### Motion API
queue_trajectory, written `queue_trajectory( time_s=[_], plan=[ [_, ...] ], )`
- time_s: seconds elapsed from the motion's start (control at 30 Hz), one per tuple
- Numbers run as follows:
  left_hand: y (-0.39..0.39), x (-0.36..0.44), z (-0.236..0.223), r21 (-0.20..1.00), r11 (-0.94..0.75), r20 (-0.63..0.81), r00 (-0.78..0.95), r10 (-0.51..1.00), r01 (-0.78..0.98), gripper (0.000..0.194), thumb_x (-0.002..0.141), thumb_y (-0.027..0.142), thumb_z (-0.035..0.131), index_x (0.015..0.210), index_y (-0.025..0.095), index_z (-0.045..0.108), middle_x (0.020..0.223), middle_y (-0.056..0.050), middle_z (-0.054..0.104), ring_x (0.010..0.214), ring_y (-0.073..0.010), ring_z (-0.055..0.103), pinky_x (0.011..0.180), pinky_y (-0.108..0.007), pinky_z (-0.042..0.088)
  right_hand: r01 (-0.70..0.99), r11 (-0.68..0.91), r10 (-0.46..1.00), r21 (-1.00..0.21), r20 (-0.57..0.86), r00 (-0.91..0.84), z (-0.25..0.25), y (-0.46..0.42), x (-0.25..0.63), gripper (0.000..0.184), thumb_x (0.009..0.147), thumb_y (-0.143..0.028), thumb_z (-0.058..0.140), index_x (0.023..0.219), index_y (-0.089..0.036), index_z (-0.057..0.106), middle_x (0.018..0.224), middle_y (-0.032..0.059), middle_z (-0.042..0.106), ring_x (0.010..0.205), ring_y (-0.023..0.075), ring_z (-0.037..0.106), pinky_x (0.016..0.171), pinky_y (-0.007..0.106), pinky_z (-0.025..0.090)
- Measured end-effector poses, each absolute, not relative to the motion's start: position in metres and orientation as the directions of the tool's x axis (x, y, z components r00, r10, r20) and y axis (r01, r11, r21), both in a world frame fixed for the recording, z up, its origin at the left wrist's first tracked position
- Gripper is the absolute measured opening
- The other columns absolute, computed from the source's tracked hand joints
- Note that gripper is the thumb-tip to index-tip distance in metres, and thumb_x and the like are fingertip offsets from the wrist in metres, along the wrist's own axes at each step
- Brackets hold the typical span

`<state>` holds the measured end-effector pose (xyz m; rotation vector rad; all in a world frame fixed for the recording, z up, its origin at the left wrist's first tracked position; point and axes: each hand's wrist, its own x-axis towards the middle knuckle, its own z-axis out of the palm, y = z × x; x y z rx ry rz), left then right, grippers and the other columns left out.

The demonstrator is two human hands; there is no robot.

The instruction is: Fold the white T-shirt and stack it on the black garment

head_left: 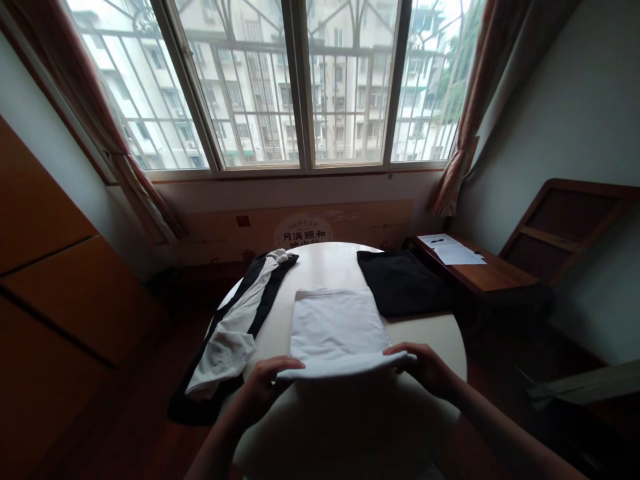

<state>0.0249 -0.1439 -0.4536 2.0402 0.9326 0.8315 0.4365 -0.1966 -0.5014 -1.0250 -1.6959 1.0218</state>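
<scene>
A white folded garment (336,323), perhaps a shirt, lies on a round white table (327,260), its near edge raised in both hands. At its left corner my left hand (267,380) grips the cloth, thumb and fingers closed on it. My right hand (417,363) pinches the right corner the same way. Between the hands the lifted edge sags slightly. To the left lie black clothes (273,293) with a crumpled light grey garment (225,353) on top. A black folded garment (405,283) rests on the right side of the table.
A wooden side table (505,275) with white papers (453,250) and a pen stands to the right, beside a brown wooden chair back (565,230). Barred windows (345,100) and tied curtains (145,193) are ahead. An orange-brown cabinet (60,300) stands at the left.
</scene>
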Motion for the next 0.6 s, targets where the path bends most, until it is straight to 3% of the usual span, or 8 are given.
queue_trajectory(
  time_s=[0.07, 0.13, 0.23, 0.3, 0.37, 0.43, 0.53, 0.6],
  plan=[
    [-0.144, 0.028, -0.452, 0.855, -0.425, 0.228, 0.520, 0.823, 0.297, 0.027, 0.085, 0.038, 0.068, 0.101, 0.021, 0.081, 0.110, -0.012, 0.078, 0.105, -0.0284, 0.071, 0.096, -0.040, 0.057, 0.068, 0.243, 0.942, -0.968, 0.218, -0.255, -0.500, -0.195, 0.431, 0.034, 0.092, -0.046, 0.065, 0.114, -0.020, 0.070, 0.115, 0.0128, 0.072, 0.086, 0.0249, 0.074, 0.072, 0.042, 0.065],
    [-0.146, 0.032, -0.450, 0.909, -0.329, 0.177, 0.475, 0.862, 0.258, 0.035, 0.085, 0.046, 0.068, 0.103, 0.019, 0.081, 0.116, -0.014, 0.075, 0.105, -0.0306, 0.071, 0.085, -0.040, 0.062, -0.019, 0.213, 0.953, -0.977, 0.212, -0.216, -0.497, -0.194, 0.422, 0.038, 0.091, -0.051, 0.065, 0.112, -0.020, 0.070, 0.119, 0.0127, 0.069, 0.086, 0.0236, 0.073, 0.072, 0.043, 0.066],
    [-0.154, 0.041, -0.434, 0.959, -0.212, 0.126, 0.389, 0.913, 0.187, 0.043, 0.086, 0.055, 0.066, 0.106, 0.019, 0.079, 0.121, -0.015, 0.072, 0.105, -0.0326, 0.069, 0.068, -0.036, 0.065, -0.095, 0.239, 0.964, -0.966, 0.248, -0.098, -0.482, -0.196, 0.409, 0.041, 0.089, -0.057, 0.066, 0.105, -0.020, 0.069, 0.105, 0.0097, 0.071, 0.086, 0.0242, 0.072, 0.075, 0.046, 0.065],
    [-0.161, 0.047, -0.412, 0.963, -0.233, 0.172, 0.355, 0.919, 0.137, 0.044, 0.085, 0.057, 0.066, 0.105, 0.020, 0.079, 0.121, -0.013, 0.073, 0.108, -0.0327, 0.068, 0.069, -0.035, 0.065, -0.104, 0.291, 0.957, -0.951, 0.291, 0.007, -0.463, -0.200, 0.404, 0.040, 0.089, -0.060, 0.064, 0.098, -0.021, 0.068, 0.092, 0.0074, 0.071, 0.083, 0.0250, 0.072, 0.075, 0.045, 0.065],
    [-0.166, 0.053, -0.383, 0.950, -0.289, 0.235, 0.341, 0.910, 0.115, 0.043, 0.085, 0.058, 0.067, 0.103, 0.020, 0.080, 0.116, -0.012, 0.074, 0.102, -0.0305, 0.070, 0.068, -0.034, 0.065, -0.014, 0.359, 0.930, -0.933, 0.356, 0.091, -0.437, -0.206, 0.406, 0.037, 0.091, -0.059, 0.061, 0.093, -0.022, 0.067, 0.083, 0.0062, 0.071, 0.078, 0.0243, 0.071, 0.073, 0.042, 0.064],
    [-0.170, 0.060, -0.349, 0.930, -0.341, 0.279, 0.336, 0.900, 0.140, 0.041, 0.084, 0.057, 0.068, 0.100, 0.020, 0.080, 0.097, -0.010, 0.077, 0.082, -0.0244, 0.072, 0.059, -0.029, 0.062, 0.160, 0.422, 0.882, -0.892, 0.445, 0.154, -0.406, -0.211, 0.415, 0.033, 0.092, -0.054, 0.061, 0.092, -0.022, 0.068, 0.081, 0.0063, 0.071, 0.077, 0.0236, 0.069, 0.071, 0.038, 0.063],
    [-0.169, 0.076, -0.297, 0.892, -0.420, 0.345, 0.347, 0.872, 0.169, 0.039, 0.084, 0.053, 0.069, 0.099, 0.018, 0.078, 0.061, -0.001, 0.068, 0.050, -0.0141, 0.061, 0.045, -0.022, 0.053, 0.384, 0.443, 0.800, -0.810, 0.551, 0.237, -0.354, -0.215, 0.437, 0.028, 0.090, -0.047, 0.064, 0.093, -0.020, 0.069, 0.088, 0.0069, 0.071, 0.084, 0.0248, 0.068, 0.073, 0.037, 0.062],
    [-0.163, 0.093, -0.263, 0.872, -0.460, 0.374, 0.379, 0.846, 0.167, 0.037, 0.083, 0.052, 0.071, 0.093, 0.017, 0.077, 0.057, 0.001, 0.063, 0.048, -0.0125, 0.059, 0.042, -0.020, 0.051, 0.421, 0.427, 0.755, -0.801, 0.571, 0.322, -0.321, -0.214, 0.454, 0.025, 0.083, -0.044, 0.071, 0.089, -0.020, 0.068, 0.085, 0.0053, 0.070, 0.080, 0.0238, 0.068, 0.066, 0.034, 0.063]
  ],
)
